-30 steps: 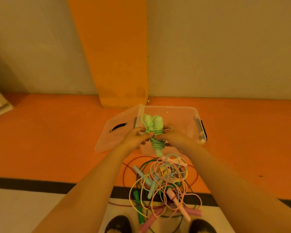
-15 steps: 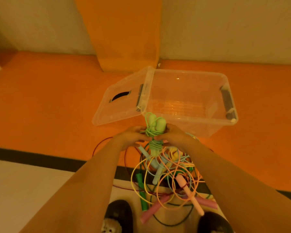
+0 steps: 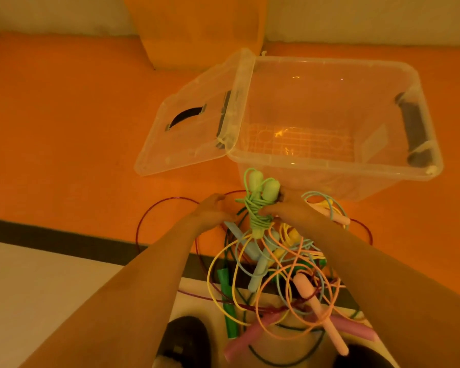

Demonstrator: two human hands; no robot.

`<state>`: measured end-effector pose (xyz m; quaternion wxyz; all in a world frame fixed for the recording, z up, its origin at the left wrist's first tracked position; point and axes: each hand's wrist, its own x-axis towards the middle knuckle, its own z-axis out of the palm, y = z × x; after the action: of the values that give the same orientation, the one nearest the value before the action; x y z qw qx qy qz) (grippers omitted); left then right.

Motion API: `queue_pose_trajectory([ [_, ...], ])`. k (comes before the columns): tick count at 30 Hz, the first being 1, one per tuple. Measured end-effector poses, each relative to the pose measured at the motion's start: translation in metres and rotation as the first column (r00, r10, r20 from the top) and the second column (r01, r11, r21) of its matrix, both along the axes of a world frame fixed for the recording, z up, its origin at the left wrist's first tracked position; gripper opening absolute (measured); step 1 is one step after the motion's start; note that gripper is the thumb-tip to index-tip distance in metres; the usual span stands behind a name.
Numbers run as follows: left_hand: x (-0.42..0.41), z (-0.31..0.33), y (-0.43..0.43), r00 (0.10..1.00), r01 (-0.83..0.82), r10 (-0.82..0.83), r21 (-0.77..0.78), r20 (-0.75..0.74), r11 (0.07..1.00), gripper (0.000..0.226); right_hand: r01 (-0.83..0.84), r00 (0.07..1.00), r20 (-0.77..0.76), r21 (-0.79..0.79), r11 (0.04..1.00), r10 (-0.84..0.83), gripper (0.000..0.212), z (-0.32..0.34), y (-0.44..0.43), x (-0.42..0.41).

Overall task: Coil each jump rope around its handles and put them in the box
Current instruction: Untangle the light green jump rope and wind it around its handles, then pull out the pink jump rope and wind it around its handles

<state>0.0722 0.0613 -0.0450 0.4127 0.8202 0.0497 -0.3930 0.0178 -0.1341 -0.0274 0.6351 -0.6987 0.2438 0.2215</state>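
Pale green cord is wound tight round the two handles (image 3: 270, 189) of one jump rope (image 3: 256, 211), and your right hand (image 3: 286, 208) grips that bundle at its middle, handle tops pointing up. It sits at the centre of the frame, just in front of the near wall of the one clear box (image 3: 329, 167), outside it and above the pile. Your left hand (image 3: 210, 212) is just left of the bundle, fingers loosely curled, holding nothing that shows.

The box fills the upper right, open, with two black latches (image 3: 414, 128), one at each end. Its one lid (image 3: 186, 139) leans against its left side.

Below your hands, in the lower centre, a tangled pile of ropes (image 3: 284, 264) lies on the floor (image 3: 64, 128). You can count two light blue handles (image 3: 258, 274), two pale pink handles (image 3: 316, 304), two thicker mauve handles (image 3: 250, 337) and one dark green handle (image 3: 229, 312); yellow pieces are too buried to count. Two dark shoes (image 3: 186, 338) sit at the bottom edge.
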Motion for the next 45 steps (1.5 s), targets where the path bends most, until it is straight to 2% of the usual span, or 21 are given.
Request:
queue_pose_trajectory([
  [2,0.002,-0.007,0.001,0.994,0.042,-0.053,0.112,0.092,0.993,0.085,-0.022,1.0,0.001,0.006,1.0,0.022,0.054,-0.001,-0.002,0.002],
  [6,0.0,-0.019,-0.005,1.0,-0.006,0.006,-0.005,-0.004,1.0,0.092,-0.068,0.998,0.011,0.004,0.998,0.068,0.057,-0.007,-0.005,0.005],
  [9,-0.001,-0.028,-0.006,0.996,0.073,-0.076,0.094,0.037,0.993,0.101,-0.081,0.997,-0.004,0.016,0.997,0.082,0.058,-0.006,-0.007,0.007],
  [11,0.002,-0.029,-0.002,0.997,0.057,-0.062,0.119,0.041,0.991,0.1,-0.092,0.996,-0.016,0.016,0.996,0.092,0.06,-0.004,-0.009,0.007],
  [13,0.004,-0.031,0.005,0.997,0.048,-0.059,0.163,0.059,0.986,0.092,-0.094,0.995,-0.02,0.026,0.995,0.094,0.062,-0.002,-0.011,0.006],
  [16,-0.001,-0.032,0.013,0.954,0.2,-0.271,0.397,0.129,0.896,0.07,-0.109,0.994,-0.018,0.026,0.994,0.11,0.062,-0.001,-0.012,0.005],
  [18,-0.009,-0.036,0.019,0.914,0.259,-0.371,0.465,0.165,0.846,0.056,-0.099,0.995,-0.013,0.032,0.995,0.099,0.062,0.001,-0.012,0.004],
  [22,-0.029,-0.037,0.021,0.905,0.34,-0.407,0.365,0.123,0.867,0.038,-0.071,0.997,-0.022,0.049,0.996,0.072,0.058,0.004,-0.01,0.0],
  [28,-0.069,-0.024,0.006,0.843,0.531,-0.538,0.157,0.002,0.833,0.036,-0.077,0.996,-0.033,0.043,0.996,0.078,0.054,0.007,-0.005,-0.01],
  [30,-0.081,-0.023,0.002,0.841,0.54,-0.539,0.012,-0.045,0.841,0.039,-0.082,0.995,-0.044,0.034,0.996,0.084,0.055,0.008,-0.003,-0.013],
  [33,-0.102,-0.023,0.0,0.827,0.52,-0.534,-0.122,-0.174,0.845,0.04,-0.058,0.996,-0.066,0.047,0.997,0.061,0.051,0.007,0.002,-0.019],
  [36,-0.111,-0.026,-0.004,0.809,0.532,-0.541,-0.106,-0.23,0.84,0.037,-0.041,0.994,-0.105,0.027,0.999,0.044,0.053,0.0,0.009,-0.026],
  [38,-0.105,-0.026,0.002,0.867,0.457,-0.465,-0.085,-0.179,0.885,0.03,-0.028,0.99,-0.135,0.015,1.0,0.029,0.06,-0.007,0.013,-0.03],
  [41,-0.088,-0.021,0.011,0.964,0.205,-0.219,-0.101,-0.151,0.973,0.025,-0.035,0.989,-0.144,-0.038,0.999,0.029,0.063,-0.012,0.016,-0.033],
  [45,-0.076,-0.014,0.013,0.974,0.045,-0.079,-0.159,-0.214,0.986,0.063,-0.009,0.995,-0.104,-0.091,0.996,0.0,0.065,-0.015,0.014,-0.03],
])
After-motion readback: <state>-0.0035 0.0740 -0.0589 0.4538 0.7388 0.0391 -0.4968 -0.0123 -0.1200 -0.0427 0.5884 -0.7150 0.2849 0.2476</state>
